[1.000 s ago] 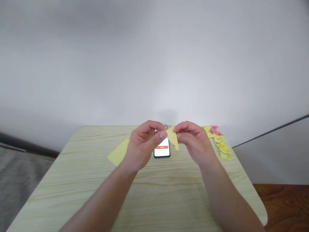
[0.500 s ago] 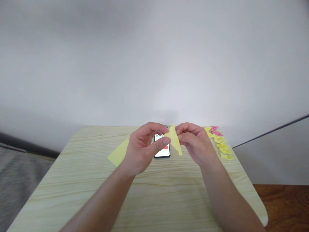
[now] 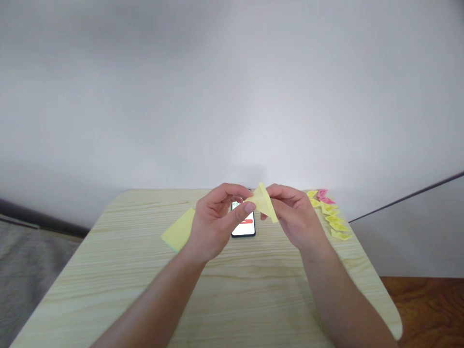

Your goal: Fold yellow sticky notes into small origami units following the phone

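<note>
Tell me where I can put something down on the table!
The table is bare between the forearms, nearer than the phone, and on its left side, left of the yellow paper. It's crowded at the far right, where folded papers lie close, and in the middle, where the left grip pinches a folded yellow sheet and the right grip touches it.

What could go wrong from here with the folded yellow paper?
Uneven pressure from the left hand and right hand might crease the folded yellow paper askew. If it slips, it may land near the phone partly hidden by the left hand. An outward sweep of the right hand could scatter the small folded pieces beside it.
</note>
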Demonstrator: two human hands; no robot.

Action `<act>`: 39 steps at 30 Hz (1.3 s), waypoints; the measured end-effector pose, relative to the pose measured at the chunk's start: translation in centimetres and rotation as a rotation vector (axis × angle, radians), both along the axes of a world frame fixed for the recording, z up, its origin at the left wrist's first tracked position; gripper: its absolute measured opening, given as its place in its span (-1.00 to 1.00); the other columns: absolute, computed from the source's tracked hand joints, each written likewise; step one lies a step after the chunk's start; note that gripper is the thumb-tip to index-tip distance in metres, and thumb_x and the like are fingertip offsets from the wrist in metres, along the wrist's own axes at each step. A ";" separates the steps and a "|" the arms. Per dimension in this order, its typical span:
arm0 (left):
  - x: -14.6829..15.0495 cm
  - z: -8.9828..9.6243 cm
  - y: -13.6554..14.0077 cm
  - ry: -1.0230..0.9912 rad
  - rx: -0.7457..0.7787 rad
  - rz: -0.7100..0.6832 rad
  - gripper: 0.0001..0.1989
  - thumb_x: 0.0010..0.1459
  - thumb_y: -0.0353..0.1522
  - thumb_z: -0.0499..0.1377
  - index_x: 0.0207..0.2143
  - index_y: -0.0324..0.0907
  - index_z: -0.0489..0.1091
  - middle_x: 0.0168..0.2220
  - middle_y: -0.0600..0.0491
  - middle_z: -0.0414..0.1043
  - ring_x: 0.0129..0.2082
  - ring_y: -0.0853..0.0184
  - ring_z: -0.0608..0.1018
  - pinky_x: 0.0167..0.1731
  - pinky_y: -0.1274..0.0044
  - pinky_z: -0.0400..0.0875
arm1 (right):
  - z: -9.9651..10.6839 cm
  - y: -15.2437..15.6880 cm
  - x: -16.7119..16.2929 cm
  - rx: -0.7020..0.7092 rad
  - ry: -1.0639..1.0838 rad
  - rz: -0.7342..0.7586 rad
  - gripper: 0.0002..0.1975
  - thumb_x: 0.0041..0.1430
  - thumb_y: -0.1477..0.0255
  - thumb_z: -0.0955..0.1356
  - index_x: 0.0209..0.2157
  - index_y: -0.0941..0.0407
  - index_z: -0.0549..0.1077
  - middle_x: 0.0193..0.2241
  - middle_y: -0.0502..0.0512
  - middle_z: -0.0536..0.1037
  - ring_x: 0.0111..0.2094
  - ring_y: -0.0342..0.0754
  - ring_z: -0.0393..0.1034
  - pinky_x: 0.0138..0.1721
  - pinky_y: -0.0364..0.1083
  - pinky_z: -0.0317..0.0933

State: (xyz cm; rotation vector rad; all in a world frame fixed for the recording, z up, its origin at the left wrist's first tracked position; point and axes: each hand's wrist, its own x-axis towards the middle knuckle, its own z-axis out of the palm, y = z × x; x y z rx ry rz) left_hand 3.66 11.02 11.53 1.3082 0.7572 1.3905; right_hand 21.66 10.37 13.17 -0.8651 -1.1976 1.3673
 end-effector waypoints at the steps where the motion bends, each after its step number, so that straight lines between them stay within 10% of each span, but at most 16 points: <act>1: 0.0 0.0 0.0 0.001 -0.001 0.017 -0.77 0.08 -0.29 0.43 -0.20 -0.14 0.58 -0.27 -0.01 0.60 -0.29 0.31 0.58 -0.25 0.48 0.47 | 0.0 0.0 0.0 0.014 -0.018 0.002 -0.92 0.15 0.37 0.50 -0.31 0.06 0.63 -0.41 -0.01 0.58 -0.42 -0.13 0.40 -0.33 -0.10 0.33; 13: 0.2 0.4 0.2 0.005 0.080 0.211 -0.84 0.14 -0.26 0.39 -0.22 -0.09 0.65 -0.21 0.01 0.58 -0.21 0.32 0.55 -0.19 0.50 0.45 | 0.5 -0.7 0.2 0.138 -0.207 0.237 -0.61 0.13 0.56 0.38 -0.02 -0.02 0.59 -0.37 -0.01 0.45 -0.31 -0.06 0.31 -0.27 -0.06 0.24; 24: 0.2 0.4 0.3 -0.028 0.051 0.164 -0.82 0.13 -0.31 0.40 -0.18 -0.08 0.65 -0.21 0.03 0.56 -0.25 0.37 0.54 -0.23 0.54 0.44 | 0.2 -1.0 -0.4 0.297 -0.474 0.147 -0.61 0.12 0.62 0.41 -0.04 -0.01 0.51 -0.32 -0.03 0.46 -0.27 -0.07 0.34 -0.16 -0.03 0.28; 33: 0.0 0.2 0.4 0.058 0.117 0.265 -0.85 0.13 -0.32 0.40 -0.21 -0.10 0.65 -0.23 0.04 0.58 -0.24 0.37 0.56 -0.22 0.54 0.43 | 0.1 -1.1 -0.3 0.175 -0.217 0.256 -0.57 0.21 0.47 0.45 0.11 -0.02 0.48 -0.32 -0.02 0.45 -0.30 -0.10 0.35 -0.24 -0.06 0.30; 39: 0.1 0.3 0.3 0.091 0.116 0.281 -0.84 0.09 -0.31 0.42 -0.24 -0.09 0.66 -0.24 0.01 0.59 -0.23 0.32 0.57 -0.21 0.50 0.42 | -0.6 -0.6 -0.4 0.177 -0.241 -0.074 -0.84 0.22 0.32 0.48 -0.18 0.05 0.59 -0.39 0.01 0.51 -0.37 -0.11 0.34 -0.31 -0.06 0.25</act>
